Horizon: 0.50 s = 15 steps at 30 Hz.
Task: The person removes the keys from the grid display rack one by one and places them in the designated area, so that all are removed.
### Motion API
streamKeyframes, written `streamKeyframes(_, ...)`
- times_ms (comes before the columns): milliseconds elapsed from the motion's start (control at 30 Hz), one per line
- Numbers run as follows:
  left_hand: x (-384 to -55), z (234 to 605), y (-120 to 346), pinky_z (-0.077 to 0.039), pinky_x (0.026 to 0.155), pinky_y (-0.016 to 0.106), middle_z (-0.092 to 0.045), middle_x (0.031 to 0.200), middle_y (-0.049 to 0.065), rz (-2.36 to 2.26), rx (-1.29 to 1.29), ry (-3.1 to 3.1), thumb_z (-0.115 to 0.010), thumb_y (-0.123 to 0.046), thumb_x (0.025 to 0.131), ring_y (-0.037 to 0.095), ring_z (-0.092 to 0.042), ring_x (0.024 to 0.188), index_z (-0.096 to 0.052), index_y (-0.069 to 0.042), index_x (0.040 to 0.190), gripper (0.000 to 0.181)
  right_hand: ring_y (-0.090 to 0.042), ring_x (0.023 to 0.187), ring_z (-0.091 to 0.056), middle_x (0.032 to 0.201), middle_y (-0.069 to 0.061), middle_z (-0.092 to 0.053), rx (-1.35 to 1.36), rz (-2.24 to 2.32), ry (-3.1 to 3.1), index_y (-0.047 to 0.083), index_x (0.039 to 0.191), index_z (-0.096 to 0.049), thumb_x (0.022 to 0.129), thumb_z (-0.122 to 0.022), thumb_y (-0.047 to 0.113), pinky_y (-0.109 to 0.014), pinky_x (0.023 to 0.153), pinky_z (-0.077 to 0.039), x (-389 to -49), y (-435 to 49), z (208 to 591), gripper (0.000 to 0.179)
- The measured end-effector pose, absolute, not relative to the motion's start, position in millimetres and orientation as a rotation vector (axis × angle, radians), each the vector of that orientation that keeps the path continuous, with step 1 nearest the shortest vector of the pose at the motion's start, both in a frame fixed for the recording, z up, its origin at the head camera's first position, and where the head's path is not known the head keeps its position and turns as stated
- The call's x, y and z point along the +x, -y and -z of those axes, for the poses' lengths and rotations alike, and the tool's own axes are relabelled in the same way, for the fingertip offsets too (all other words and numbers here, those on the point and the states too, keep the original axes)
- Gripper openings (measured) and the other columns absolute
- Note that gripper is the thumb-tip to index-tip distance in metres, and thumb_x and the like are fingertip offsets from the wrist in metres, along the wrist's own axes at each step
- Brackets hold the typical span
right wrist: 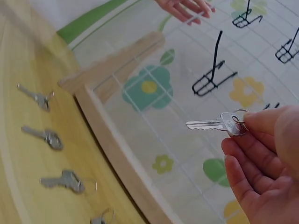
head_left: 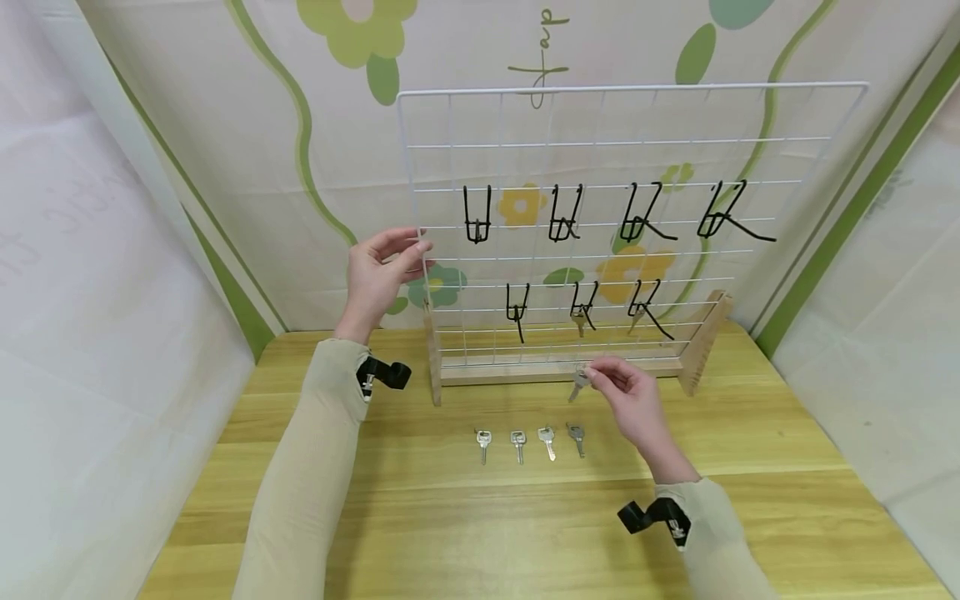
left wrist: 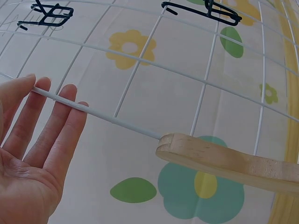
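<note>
Lower centre of the head view, just right of middle: one key (head_left: 578,385) in the air, in front of the wooden stand (head_left: 562,372). Right hand (head_left: 628,400) pinches it by its ring, thumb against forefinger; remaining fingers loosely bent. Left of centre: left hand (head_left: 377,271) grips the side edge of the white wire rack (head_left: 633,87) between thumb and fingers (left wrist: 65,137), these fairly straight and slightly spread. Below the held key, four loose keys (head_left: 518,442) lie in a row on the table (head_left: 480,525). Black hooks: upper row (head_left: 562,223) of four, lower row (head_left: 515,310) of three. Hanging keys (head_left: 579,321) show at the lower row's middle and right hooks.
</note>
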<state>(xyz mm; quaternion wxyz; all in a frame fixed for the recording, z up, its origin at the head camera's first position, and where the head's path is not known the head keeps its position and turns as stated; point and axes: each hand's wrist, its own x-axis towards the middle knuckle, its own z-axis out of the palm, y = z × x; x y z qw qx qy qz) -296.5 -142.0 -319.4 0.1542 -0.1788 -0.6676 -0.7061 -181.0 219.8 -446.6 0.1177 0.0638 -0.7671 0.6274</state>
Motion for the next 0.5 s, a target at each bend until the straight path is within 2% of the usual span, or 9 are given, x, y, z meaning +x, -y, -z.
streamKeyframes(300, -297, 319, 141, -0.063, 0.077, 0.037, -0.075, 0.104, 0.014, 2.027, -0.507, 1.922, -0.076, -0.014, 0.094, 0.027, -0.076, 0.083, -0.075, -0.005, 0.115, 0.022, -0.008, 0.092, -0.066, 0.110, -0.015, -0.069, 0.069, -1.738, 2.385, -0.008, 0.115, -0.068, 0.101, -0.068, 0.015, -0.020, 0.083, -0.057, -177, -253, 467, 0.027)
streamKeyframes(500, -297, 319, 141, -0.063, 0.077, 0.037, -0.075, 0.104, 0.014, 2.019, -0.501, 1.923, -0.076, -0.014, 0.094, 0.025, -0.076, 0.083, -0.075, -0.004, 0.115, 0.023, -0.010, 0.093, -0.067, 0.115, -0.021, -0.068, 0.070, -1.721, 2.446, -0.008, 0.117, -0.068, 0.102, -0.066, 0.012, -0.021, 0.083, -0.058, -179, -275, 481, 0.025)
